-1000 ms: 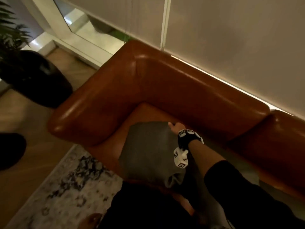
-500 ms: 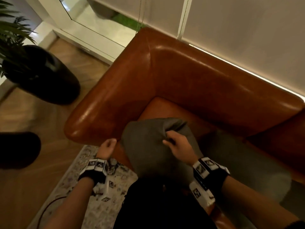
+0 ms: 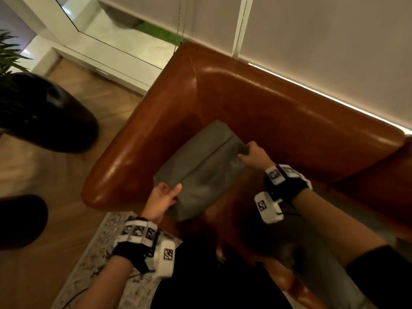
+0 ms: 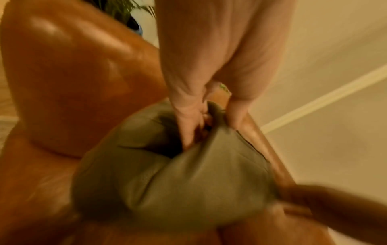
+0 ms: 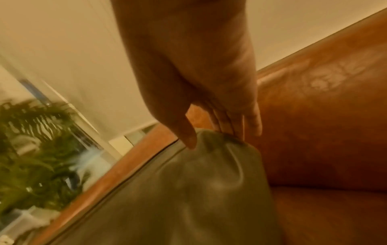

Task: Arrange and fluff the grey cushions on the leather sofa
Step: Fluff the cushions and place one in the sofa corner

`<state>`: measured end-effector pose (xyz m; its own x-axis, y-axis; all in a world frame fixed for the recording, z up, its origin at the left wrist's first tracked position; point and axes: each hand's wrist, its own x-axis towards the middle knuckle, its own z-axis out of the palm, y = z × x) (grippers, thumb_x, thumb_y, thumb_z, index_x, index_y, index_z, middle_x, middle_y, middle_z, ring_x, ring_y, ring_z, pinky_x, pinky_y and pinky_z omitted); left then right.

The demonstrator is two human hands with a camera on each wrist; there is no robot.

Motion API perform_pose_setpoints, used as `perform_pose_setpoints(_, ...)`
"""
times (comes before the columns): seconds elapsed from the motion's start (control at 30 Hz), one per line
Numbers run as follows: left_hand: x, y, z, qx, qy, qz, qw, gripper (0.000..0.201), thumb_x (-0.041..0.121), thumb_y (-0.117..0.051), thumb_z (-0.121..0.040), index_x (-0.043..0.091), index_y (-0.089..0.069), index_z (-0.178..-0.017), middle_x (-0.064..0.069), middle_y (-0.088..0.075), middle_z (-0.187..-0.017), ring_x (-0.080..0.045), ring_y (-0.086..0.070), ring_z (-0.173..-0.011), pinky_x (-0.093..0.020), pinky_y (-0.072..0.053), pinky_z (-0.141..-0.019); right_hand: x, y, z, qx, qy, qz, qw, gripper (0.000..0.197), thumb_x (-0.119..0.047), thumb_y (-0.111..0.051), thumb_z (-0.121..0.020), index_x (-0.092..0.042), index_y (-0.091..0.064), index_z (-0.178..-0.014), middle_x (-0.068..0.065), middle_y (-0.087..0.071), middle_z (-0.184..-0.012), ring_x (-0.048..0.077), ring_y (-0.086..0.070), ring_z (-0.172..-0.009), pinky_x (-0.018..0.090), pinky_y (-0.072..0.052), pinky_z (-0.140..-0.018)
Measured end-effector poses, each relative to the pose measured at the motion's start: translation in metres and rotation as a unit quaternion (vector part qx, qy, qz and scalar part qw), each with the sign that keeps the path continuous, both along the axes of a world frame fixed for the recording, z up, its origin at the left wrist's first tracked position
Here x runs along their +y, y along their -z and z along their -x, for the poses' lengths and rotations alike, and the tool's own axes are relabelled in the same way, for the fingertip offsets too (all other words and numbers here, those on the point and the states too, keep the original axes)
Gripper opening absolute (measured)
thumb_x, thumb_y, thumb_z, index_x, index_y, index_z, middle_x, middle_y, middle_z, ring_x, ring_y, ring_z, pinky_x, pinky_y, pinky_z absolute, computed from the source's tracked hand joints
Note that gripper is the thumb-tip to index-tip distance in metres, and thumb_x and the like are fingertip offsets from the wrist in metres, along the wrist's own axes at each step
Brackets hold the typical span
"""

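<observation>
A grey cushion point(image 3: 200, 166) stands on edge in the corner of the brown leather sofa point(image 3: 278, 112), by the armrest. My left hand point(image 3: 166, 196) grips its near corner, fingers and thumb curled into the fabric point(image 4: 201, 126). At the far corner my right hand point(image 3: 249, 152) pinches the cloth between thumb and fingers point(image 5: 211, 137). The cushion point(image 4: 178, 190) bunches under both grips. In the right wrist view its upper corner point(image 5: 199, 190) is gathered into folds. A second grey cushion point(image 3: 330, 253) lies on the seat under my right forearm.
A dark round planter point(image 3: 44, 112) with a green plant stands on the wood floor left of the armrest. Another dark object point(image 3: 20, 221) sits lower left. A patterned rug point(image 3: 104, 259) lies in front of the sofa. Pale blinds point(image 3: 323, 41) hang behind the backrest.
My left hand has come up from beside the sofa and taken the cushion's near corner. The right hand slid to the far corner, and the cushion now stands turned on edge towards the corner.
</observation>
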<state>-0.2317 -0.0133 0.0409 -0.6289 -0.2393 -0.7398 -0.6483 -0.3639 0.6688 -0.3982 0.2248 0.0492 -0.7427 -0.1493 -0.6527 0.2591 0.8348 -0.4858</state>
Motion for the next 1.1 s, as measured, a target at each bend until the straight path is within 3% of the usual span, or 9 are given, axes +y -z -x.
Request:
perform_pose_setpoints(0.07,0.024,0.017,-0.012,-0.042,0.032,-0.007,0.999,0.021,0.0,-0.054,-0.089,0.016,-0.047,-0.079,-0.001,-0.057,-0.087,-0.014,-0.059,-0.087,-0.027,-0.053,-0.072,-0.019,0.023,0.004,-0.034,-0.049,-0.044,0.997,0.064,-0.023,-0.054,-0.092,-0.001,-0.023,-0.144,0.019,-0.036,-0.146,0.034,-0.042,-0.13,0.039,-0.041,-0.101)
perform_pose_setpoints(0.13,0.043,0.031,-0.016,-0.053,0.062,0.009,0.997,0.022,-0.002,-0.053,-0.089,0.017,-0.047,-0.082,-0.002,-0.058,-0.092,-0.021,-0.059,-0.096,-0.026,-0.054,-0.07,-0.03,0.04,0.004,-0.03,-0.041,-0.08,0.996,0.065,-0.02,-0.053,-0.092,-0.001,-0.021,-0.145,0.019,-0.026,-0.151,0.034,-0.029,-0.138,0.04,-0.029,-0.112)
perform_pose_setpoints(0.27,0.045,0.023,-0.018,-0.039,-0.023,-0.007,0.999,0.019,-0.002,-0.046,-0.093,0.013,-0.046,-0.106,-0.005,-0.054,-0.111,-0.019,-0.055,-0.101,-0.017,-0.055,-0.058,-0.029,0.049,0.013,0.054,0.098,-0.003,0.994,0.028,-0.01,-0.051,-0.091,-0.006,-0.047,-0.118,0.016,-0.046,-0.129,0.034,-0.039,-0.122,0.039,-0.037,-0.097)
perform_pose_setpoints(0.4,0.013,0.026,-0.025,-0.016,-0.106,-0.001,0.994,0.036,0.001,-0.045,-0.094,0.012,-0.034,-0.127,-0.002,-0.054,-0.112,-0.023,-0.046,-0.12,-0.03,-0.058,-0.07,-0.044,0.037,0.034,0.128,0.031,0.111,0.985,0.019,0.004,-0.047,-0.086,-0.013,-0.056,-0.089,0.009,-0.061,-0.103,0.032,-0.053,-0.109,0.04,-0.043,-0.094)
perform_pose_setpoints(0.6,0.001,0.042,-0.012,-0.108,-0.064,0.088,0.988,0.036,0.003,-0.046,-0.094,0.008,-0.036,-0.128,-0.021,-0.039,-0.144,-0.039,-0.039,-0.131,-0.047,-0.052,-0.079,-0.063,0.044,0.032,0.019,-0.13,0.067,0.989,0.036,-0.012,-0.059,-0.088,-0.005,-0.056,-0.124,0.015,-0.038,-0.146,0.027,-0.038,-0.134,0.025,-0.031,-0.103)
perform_pose_setpoints(0.67,0.001,0.044,-0.014,-0.106,-0.052,0.087,0.989,0.03,0.006,-0.047,-0.094,0.015,-0.038,-0.121,-0.019,-0.039,-0.144,-0.041,-0.04,-0.13,-0.044,-0.059,-0.062,-0.053,0.047,0.022,0.036,-0.139,0.082,0.986,0.04,-0.013,-0.056,-0.091,-0.006,-0.051,-0.129,0.014,-0.023,-0.155,0.025,-0.026,-0.142,0.028,-0.023,-0.111)
perform_pose_setpoints(0.83,0.005,0.036,-0.023,-0.122,-0.019,0.101,0.987,0.04,0.015,-0.045,-0.096,0.006,-0.033,-0.133,-0.022,-0.042,-0.142,-0.042,-0.051,-0.118,-0.034,-0.057,-0.05,0.022,0.05,-0.004,0.059,-0.129,0.058,0.988,0.042,-0.011,-0.051,-0.093,-0.004,-0.046,-0.134,0.014,-0.029,-0.152,0.025,-0.026,-0.142,0.026,-0.018,-0.112)
perform_pose_setpoints(0.93,0.013,0.029,-0.025,-0.107,-0.013,0.124,0.986,0.044,0.018,-0.043,-0.097,-0.001,-0.032,-0.134,-0.024,-0.045,-0.138,-0.033,-0.062,-0.101,-0.025,-0.055,-0.05,0.103,0.063,-0.016,0.042,-0.026,-0.019,0.999,0.045,-0.016,-0.051,-0.093,-0.007,-0.043,-0.136,0.016,-0.038,-0.146,0.029,-0.037,-0.135,0.034,-0.028,-0.111)
perform_pose_setpoints(1.1,0.023,0.024,-0.032,-0.08,-0.017,0.231,0.969,0.067,0.053,-0.053,-0.085,-0.005,-0.045,-0.119,-0.029,-0.053,-0.121,-0.015,-0.061,-0.111,-0.026,-0.048,-0.092,0.25,0.071,-0.043,-0.024,0.185,-0.229,0.956,0.051,-0.026,-0.053,-0.091,-0.013,-0.038,-0.138,0.016,-0.034,-0.146,0.037,-0.032,-0.134,0.058,-0.029,-0.108)
